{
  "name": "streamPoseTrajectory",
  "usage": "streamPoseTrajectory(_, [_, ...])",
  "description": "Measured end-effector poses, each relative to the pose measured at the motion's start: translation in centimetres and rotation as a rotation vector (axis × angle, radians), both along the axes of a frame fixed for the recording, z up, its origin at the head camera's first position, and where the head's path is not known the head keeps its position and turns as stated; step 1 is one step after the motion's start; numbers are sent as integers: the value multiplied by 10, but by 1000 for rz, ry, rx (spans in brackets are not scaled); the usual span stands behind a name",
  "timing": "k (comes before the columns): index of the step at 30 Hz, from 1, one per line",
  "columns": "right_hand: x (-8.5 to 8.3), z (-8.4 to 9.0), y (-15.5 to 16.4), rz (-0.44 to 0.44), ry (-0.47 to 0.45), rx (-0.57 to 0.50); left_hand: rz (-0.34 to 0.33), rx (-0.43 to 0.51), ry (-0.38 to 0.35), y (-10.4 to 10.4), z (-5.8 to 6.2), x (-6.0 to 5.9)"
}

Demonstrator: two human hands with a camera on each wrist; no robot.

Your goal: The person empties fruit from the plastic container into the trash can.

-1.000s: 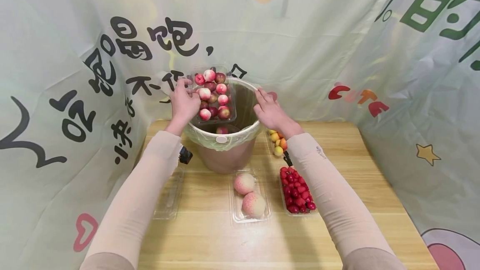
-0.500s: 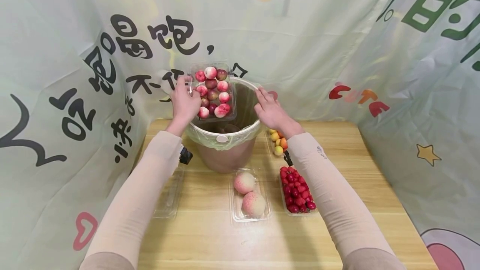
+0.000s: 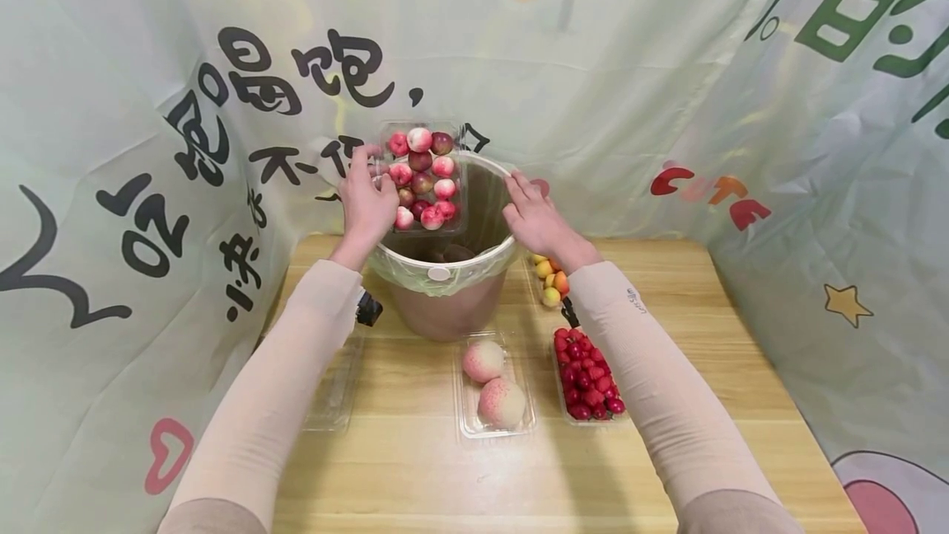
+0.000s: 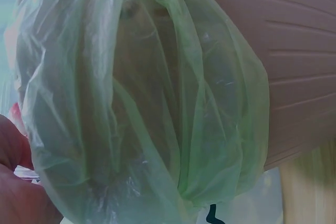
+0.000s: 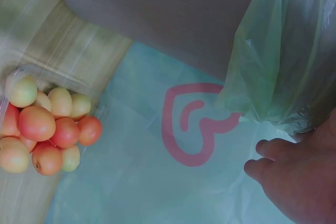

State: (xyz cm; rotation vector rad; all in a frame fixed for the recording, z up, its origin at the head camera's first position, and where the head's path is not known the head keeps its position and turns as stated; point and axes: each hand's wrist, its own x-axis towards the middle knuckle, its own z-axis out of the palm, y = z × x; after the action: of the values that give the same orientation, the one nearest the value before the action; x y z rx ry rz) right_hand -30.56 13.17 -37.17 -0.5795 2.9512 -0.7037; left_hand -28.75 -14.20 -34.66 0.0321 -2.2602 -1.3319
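Two hands work at a lined bin (image 3: 445, 287) on a wooden table (image 3: 741, 369). Left hand (image 3: 366, 204), fingers curled, grips a clear tray of small red fruit (image 3: 423, 180), tilted above the bin's mouth. Right hand (image 3: 537, 221) rests on the bin rim, fingers extended. Trays of peaches (image 3: 493, 390) and cherries (image 3: 586, 377) lie nearer the viewer.

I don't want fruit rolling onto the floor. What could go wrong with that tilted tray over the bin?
The left hand alone grips the tilted tray of small peaches by one edge; it might slip. Fruit could miss the bin. The right hand only rests on the rim, so the bin may shift.
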Motion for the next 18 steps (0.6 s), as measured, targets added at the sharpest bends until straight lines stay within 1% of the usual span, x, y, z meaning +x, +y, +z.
streamPoseTrajectory(7, [0, 1, 0, 1, 0, 0, -4, 19, 14, 0, 0, 0])
streamPoseTrajectory(12, [0, 1, 0, -1, -8, -3, 3, 42, 32, 1, 0, 0])
streamPoseTrajectory(18, [0, 2, 0, 1, -5, 2, 15, 46, 35, 2, 0, -1])
